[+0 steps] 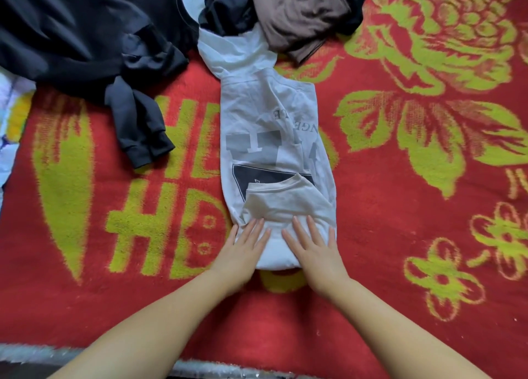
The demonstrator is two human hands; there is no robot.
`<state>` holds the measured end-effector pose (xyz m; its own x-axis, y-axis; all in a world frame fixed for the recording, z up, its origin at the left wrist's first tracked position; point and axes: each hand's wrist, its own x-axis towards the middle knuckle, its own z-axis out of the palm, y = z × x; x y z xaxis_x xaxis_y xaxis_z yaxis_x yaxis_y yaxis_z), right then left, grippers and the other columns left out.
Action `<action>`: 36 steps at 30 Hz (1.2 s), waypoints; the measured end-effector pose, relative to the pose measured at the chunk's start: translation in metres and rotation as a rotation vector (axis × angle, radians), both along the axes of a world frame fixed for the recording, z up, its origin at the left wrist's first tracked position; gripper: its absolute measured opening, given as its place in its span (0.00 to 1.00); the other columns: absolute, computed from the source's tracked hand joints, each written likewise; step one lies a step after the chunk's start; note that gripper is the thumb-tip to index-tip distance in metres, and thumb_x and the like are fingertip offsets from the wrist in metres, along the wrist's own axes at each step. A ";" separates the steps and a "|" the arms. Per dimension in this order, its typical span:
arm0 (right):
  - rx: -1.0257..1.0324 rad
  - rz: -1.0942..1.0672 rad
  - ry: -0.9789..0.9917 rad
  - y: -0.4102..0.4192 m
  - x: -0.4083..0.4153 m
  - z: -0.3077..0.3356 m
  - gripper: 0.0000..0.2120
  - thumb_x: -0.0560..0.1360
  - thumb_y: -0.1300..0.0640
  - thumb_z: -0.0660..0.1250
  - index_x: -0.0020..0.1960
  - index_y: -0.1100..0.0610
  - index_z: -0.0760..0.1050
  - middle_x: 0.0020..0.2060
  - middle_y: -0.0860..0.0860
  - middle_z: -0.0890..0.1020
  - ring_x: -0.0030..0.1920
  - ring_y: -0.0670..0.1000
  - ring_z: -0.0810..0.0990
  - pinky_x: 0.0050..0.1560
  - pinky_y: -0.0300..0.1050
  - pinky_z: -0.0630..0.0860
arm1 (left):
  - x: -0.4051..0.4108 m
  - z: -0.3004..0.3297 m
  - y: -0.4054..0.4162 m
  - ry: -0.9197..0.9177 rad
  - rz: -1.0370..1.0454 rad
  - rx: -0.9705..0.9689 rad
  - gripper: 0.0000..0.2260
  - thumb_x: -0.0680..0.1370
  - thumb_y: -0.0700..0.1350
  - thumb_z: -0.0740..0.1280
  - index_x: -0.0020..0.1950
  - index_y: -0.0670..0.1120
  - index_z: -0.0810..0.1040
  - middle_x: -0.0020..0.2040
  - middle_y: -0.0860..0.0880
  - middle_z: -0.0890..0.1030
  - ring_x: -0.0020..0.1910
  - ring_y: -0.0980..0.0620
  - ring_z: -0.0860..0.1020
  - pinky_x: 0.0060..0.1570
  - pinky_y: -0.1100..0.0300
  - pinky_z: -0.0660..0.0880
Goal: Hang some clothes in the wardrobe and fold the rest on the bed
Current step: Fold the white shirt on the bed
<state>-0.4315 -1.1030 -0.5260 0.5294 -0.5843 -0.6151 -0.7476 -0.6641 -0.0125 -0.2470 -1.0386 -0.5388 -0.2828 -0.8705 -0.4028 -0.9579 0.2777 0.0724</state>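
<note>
A white T-shirt (274, 138) with a grey and black print lies lengthwise on the red bed blanket (385, 207), its sides folded in to a narrow strip and a sleeve folded across its near part. My left hand (245, 250) and my right hand (314, 250) lie flat on the shirt's near end, fingers straight and spread, pressing the cloth down. The shirt's far end runs under a heap of clothes.
A black sweatshirt (94, 44) sprawls at the far left, a sleeve reaching toward the middle. A brown garment (300, 16) and a dark one (225, 10) are piled at the top centre. The bed's near edge (34, 353) has a pale fringe.
</note>
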 end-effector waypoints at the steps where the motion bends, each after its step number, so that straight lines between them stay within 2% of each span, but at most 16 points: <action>1: 0.060 -0.009 0.014 0.003 0.000 0.000 0.30 0.81 0.60 0.53 0.79 0.47 0.45 0.78 0.53 0.40 0.77 0.61 0.39 0.71 0.68 0.45 | 0.001 0.001 0.004 -0.011 0.000 0.037 0.25 0.69 0.44 0.62 0.66 0.46 0.77 0.67 0.44 0.75 0.66 0.47 0.75 0.60 0.49 0.75; 3: 0.164 0.032 0.019 0.010 0.001 0.007 0.33 0.79 0.63 0.54 0.78 0.47 0.46 0.78 0.52 0.41 0.77 0.60 0.39 0.72 0.66 0.46 | 0.000 0.001 0.022 -0.028 -0.012 0.183 0.29 0.75 0.38 0.58 0.77 0.41 0.58 0.77 0.39 0.55 0.76 0.41 0.56 0.73 0.46 0.56; 5: 0.368 0.073 0.047 0.016 0.004 0.023 0.37 0.76 0.68 0.57 0.78 0.46 0.49 0.78 0.51 0.44 0.77 0.60 0.42 0.72 0.65 0.50 | 0.001 0.013 0.039 -0.007 -0.062 0.409 0.30 0.79 0.36 0.53 0.78 0.41 0.43 0.78 0.39 0.42 0.77 0.40 0.44 0.74 0.47 0.43; 8: 0.707 0.113 0.141 0.018 0.008 0.046 0.33 0.73 0.69 0.57 0.75 0.48 0.61 0.73 0.55 0.64 0.70 0.57 0.66 0.65 0.53 0.68 | 0.000 0.038 0.045 0.225 0.003 0.810 0.26 0.77 0.33 0.54 0.76 0.42 0.59 0.77 0.39 0.56 0.74 0.43 0.61 0.71 0.55 0.59; 10: 0.890 0.091 0.157 0.008 0.011 0.058 0.22 0.73 0.69 0.58 0.63 0.53 0.73 0.61 0.56 0.77 0.55 0.53 0.75 0.52 0.44 0.72 | 0.007 0.056 0.031 0.398 0.120 1.061 0.14 0.75 0.31 0.54 0.55 0.42 0.74 0.58 0.36 0.76 0.50 0.47 0.75 0.46 0.62 0.71; 12: 0.982 -0.015 0.138 -0.015 0.013 0.068 0.14 0.73 0.67 0.62 0.55 0.53 0.76 0.53 0.54 0.79 0.51 0.50 0.75 0.50 0.43 0.73 | 0.021 0.066 0.002 0.449 0.231 1.123 0.10 0.73 0.31 0.55 0.43 0.44 0.72 0.37 0.45 0.75 0.34 0.52 0.71 0.29 0.66 0.67; 14: 0.941 -0.170 0.066 -0.047 0.016 0.072 0.15 0.74 0.65 0.65 0.59 0.55 0.75 0.54 0.52 0.80 0.54 0.52 0.77 0.55 0.45 0.75 | 0.040 0.069 -0.032 0.482 0.365 1.098 0.11 0.73 0.32 0.57 0.40 0.46 0.73 0.33 0.51 0.72 0.30 0.57 0.70 0.27 0.66 0.66; 17: 0.561 -0.300 -0.131 -0.089 0.025 0.065 0.15 0.76 0.62 0.64 0.62 0.57 0.73 0.57 0.53 0.80 0.58 0.55 0.77 0.54 0.45 0.73 | 0.062 0.056 -0.079 0.430 0.481 0.838 0.09 0.75 0.34 0.59 0.39 0.47 0.72 0.37 0.50 0.74 0.36 0.52 0.72 0.30 0.64 0.66; 19: 0.224 -0.280 -0.113 -0.092 0.032 0.054 0.22 0.77 0.62 0.61 0.70 0.56 0.66 0.66 0.55 0.72 0.65 0.58 0.71 0.61 0.50 0.71 | 0.065 0.044 -0.093 0.318 0.508 0.516 0.13 0.75 0.36 0.60 0.58 0.45 0.75 0.54 0.46 0.78 0.51 0.46 0.75 0.45 0.61 0.72; 22: -0.016 -0.148 -0.081 -0.057 0.040 0.040 0.31 0.76 0.61 0.60 0.76 0.55 0.53 0.75 0.57 0.56 0.76 0.58 0.54 0.68 0.59 0.62 | 0.048 0.026 -0.069 0.100 0.360 0.190 0.32 0.77 0.46 0.61 0.79 0.48 0.50 0.77 0.44 0.56 0.76 0.46 0.55 0.71 0.44 0.55; 26: 0.168 0.015 0.006 0.019 0.029 0.021 0.46 0.74 0.48 0.65 0.78 0.53 0.36 0.76 0.57 0.34 0.75 0.62 0.32 0.66 0.76 0.39 | 0.005 0.009 0.015 0.126 0.125 0.258 0.42 0.74 0.54 0.60 0.77 0.48 0.34 0.78 0.45 0.36 0.77 0.46 0.36 0.72 0.39 0.39; 29: 0.068 0.057 0.061 0.039 0.012 0.021 0.47 0.62 0.52 0.77 0.76 0.49 0.59 0.76 0.58 0.58 0.75 0.59 0.57 0.61 0.79 0.57 | -0.003 -0.003 0.048 0.009 0.180 0.332 0.44 0.74 0.51 0.62 0.74 0.48 0.29 0.73 0.45 0.27 0.72 0.45 0.27 0.70 0.37 0.39; 31: -0.003 0.066 0.032 0.033 0.004 0.016 0.41 0.66 0.55 0.73 0.75 0.47 0.60 0.76 0.56 0.59 0.74 0.57 0.61 0.63 0.75 0.63 | -0.003 -0.001 0.045 -0.008 0.167 0.179 0.34 0.74 0.43 0.58 0.78 0.48 0.48 0.78 0.41 0.45 0.77 0.45 0.43 0.70 0.37 0.54; 33: 0.072 0.069 -0.016 0.023 0.003 0.006 0.36 0.78 0.60 0.58 0.79 0.49 0.42 0.78 0.54 0.41 0.78 0.56 0.44 0.69 0.72 0.49 | 0.001 0.003 0.034 0.057 0.139 0.103 0.27 0.70 0.40 0.53 0.67 0.48 0.75 0.68 0.41 0.73 0.67 0.47 0.73 0.59 0.45 0.74; 34: 0.129 0.054 0.011 0.020 0.007 0.005 0.34 0.80 0.62 0.54 0.79 0.50 0.40 0.77 0.53 0.38 0.77 0.55 0.40 0.70 0.70 0.46 | 0.003 0.006 0.031 0.076 0.109 0.108 0.26 0.69 0.39 0.53 0.63 0.47 0.79 0.64 0.41 0.78 0.62 0.47 0.78 0.55 0.49 0.77; 36: 0.179 0.031 0.028 0.018 0.012 0.008 0.31 0.80 0.64 0.52 0.79 0.51 0.43 0.78 0.53 0.41 0.78 0.54 0.40 0.71 0.68 0.48 | 0.013 0.013 0.025 0.130 0.070 0.142 0.26 0.72 0.36 0.53 0.69 0.41 0.73 0.70 0.35 0.70 0.69 0.43 0.71 0.65 0.54 0.70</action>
